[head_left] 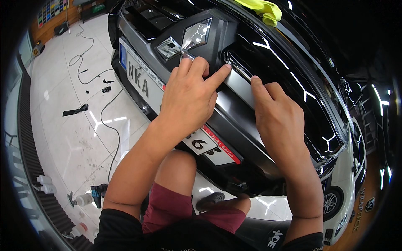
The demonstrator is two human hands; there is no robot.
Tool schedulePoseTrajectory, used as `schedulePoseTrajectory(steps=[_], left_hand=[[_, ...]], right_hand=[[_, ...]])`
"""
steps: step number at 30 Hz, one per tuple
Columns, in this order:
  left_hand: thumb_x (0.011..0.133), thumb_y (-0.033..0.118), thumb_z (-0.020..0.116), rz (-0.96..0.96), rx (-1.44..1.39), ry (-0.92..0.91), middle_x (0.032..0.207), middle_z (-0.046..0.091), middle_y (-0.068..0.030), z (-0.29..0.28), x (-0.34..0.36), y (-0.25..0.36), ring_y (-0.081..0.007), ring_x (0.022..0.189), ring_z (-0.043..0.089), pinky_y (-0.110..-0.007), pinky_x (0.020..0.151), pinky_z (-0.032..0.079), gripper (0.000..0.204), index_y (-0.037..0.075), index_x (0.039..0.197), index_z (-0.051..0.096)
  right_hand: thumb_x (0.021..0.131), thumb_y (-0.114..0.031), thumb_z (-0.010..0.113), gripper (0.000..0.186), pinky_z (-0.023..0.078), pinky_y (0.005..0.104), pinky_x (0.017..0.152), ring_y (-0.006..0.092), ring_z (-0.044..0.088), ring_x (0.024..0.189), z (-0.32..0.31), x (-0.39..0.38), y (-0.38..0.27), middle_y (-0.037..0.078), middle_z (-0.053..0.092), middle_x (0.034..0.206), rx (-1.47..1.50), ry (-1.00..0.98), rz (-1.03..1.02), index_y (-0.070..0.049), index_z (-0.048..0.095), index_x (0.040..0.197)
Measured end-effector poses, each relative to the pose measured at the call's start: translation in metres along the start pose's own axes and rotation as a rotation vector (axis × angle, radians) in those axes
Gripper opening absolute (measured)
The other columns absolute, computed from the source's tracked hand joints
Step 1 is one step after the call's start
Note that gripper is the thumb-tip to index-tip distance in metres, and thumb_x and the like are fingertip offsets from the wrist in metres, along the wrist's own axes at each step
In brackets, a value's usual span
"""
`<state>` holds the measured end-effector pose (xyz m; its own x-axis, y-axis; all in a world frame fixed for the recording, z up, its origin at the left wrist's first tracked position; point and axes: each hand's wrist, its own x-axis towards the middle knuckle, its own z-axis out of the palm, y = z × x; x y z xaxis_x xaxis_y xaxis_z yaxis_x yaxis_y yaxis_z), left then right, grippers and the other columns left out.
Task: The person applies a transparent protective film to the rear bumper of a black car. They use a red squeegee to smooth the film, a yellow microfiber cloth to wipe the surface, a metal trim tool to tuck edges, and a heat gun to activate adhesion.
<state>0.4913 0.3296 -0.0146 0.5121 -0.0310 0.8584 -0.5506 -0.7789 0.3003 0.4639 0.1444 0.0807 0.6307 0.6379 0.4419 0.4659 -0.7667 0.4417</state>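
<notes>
The front of a black car lies before me, with a satin grey band (239, 88) running across its nose. A dark emblem housing (222, 35) with mirror-like diamond shapes sits on it. My left hand (188, 94) rests over the lower part of the emblem, its index finger stretched to the band's upper edge and the other fingers bent. My right hand (279, 115) has its index fingertip on the same edge farther right, its other fingers curled and its thumb hidden. A thin bright trim strip (240, 69) shows between the fingertips. Below, a white licence plate (136, 75) is partly covered by my left hand.
A yellow-green cloth (266, 10) lies on the car at the top. Black scraps (75, 110) and a cable (103, 115) are on the tiled floor. A spray bottle (81, 200) and a blue-black tool (99, 191) are lower left. A white car (347, 184) stands right.
</notes>
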Motion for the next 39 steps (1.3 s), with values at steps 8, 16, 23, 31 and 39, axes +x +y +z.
schedulePoseTrajectory(steps=[8, 16, 23, 31, 39], left_hand=[[0.078, -0.003, 0.064, 0.004, 0.03, -0.003, 0.095, 0.05, -0.0104, 0.0, 0.0, 0.002, -0.0284, 0.088, 0.049, -0.039, 0.08, 0.045, 0.055, 0.012, 0.131, 0.068], [0.078, -0.001, 0.066, 0.087, 0.092, 0.051, 0.119, 0.059, -0.0136, 0.006, 0.006, 0.011, -0.033, 0.109, 0.055, -0.043, 0.092, 0.046, 0.049, 0.009, 0.126, 0.069], [0.078, -0.001, 0.065, 0.151, 0.082, 0.057, 0.12, 0.063, -0.0105, 0.011, 0.014, 0.018, -0.0313, 0.117, 0.056, -0.045, 0.1, 0.043, 0.041, 0.004, 0.119, 0.069], [0.077, -0.005, 0.065, 0.23, -0.052, 0.046, 0.115, 0.064, -0.0137, 0.018, 0.014, 0.028, -0.0327, 0.112, 0.061, -0.044, 0.097, 0.048, 0.039, 0.001, 0.115, 0.07], [0.077, -0.006, 0.065, 0.269, -0.048, 0.018, 0.117, 0.064, -0.0136, 0.02, 0.014, 0.038, -0.035, 0.115, 0.059, -0.046, 0.098, 0.048, 0.042, 0.003, 0.118, 0.071]], right_hand=[[0.082, -0.005, 0.067, 0.046, 0.055, 0.0379, 0.058, 0.0236, 0.067, 0.073, -0.003, -0.013, 0.007, 0.009, 0.059, 0.091, 0.027, 0.012, 0.011, -0.005, 0.063, 0.127], [0.084, -0.004, 0.067, 0.045, 0.055, 0.0368, 0.056, 0.0234, 0.067, 0.072, -0.005, -0.028, 0.018, 0.009, 0.06, 0.091, 0.037, 0.021, -0.001, -0.006, 0.062, 0.129], [0.084, -0.004, 0.068, 0.046, 0.054, 0.0362, 0.055, 0.0223, 0.066, 0.071, -0.011, -0.044, 0.028, 0.008, 0.06, 0.092, 0.031, 0.007, 0.01, -0.006, 0.062, 0.129], [0.083, -0.004, 0.068, 0.046, 0.054, 0.0345, 0.055, 0.0218, 0.067, 0.072, -0.012, -0.057, 0.037, 0.009, 0.061, 0.093, 0.068, 0.032, 0.004, -0.007, 0.062, 0.128], [0.081, -0.002, 0.067, 0.048, 0.055, 0.0342, 0.056, 0.0226, 0.067, 0.074, -0.018, -0.065, 0.044, 0.009, 0.062, 0.093, 0.094, -0.006, 0.019, -0.005, 0.061, 0.128]])
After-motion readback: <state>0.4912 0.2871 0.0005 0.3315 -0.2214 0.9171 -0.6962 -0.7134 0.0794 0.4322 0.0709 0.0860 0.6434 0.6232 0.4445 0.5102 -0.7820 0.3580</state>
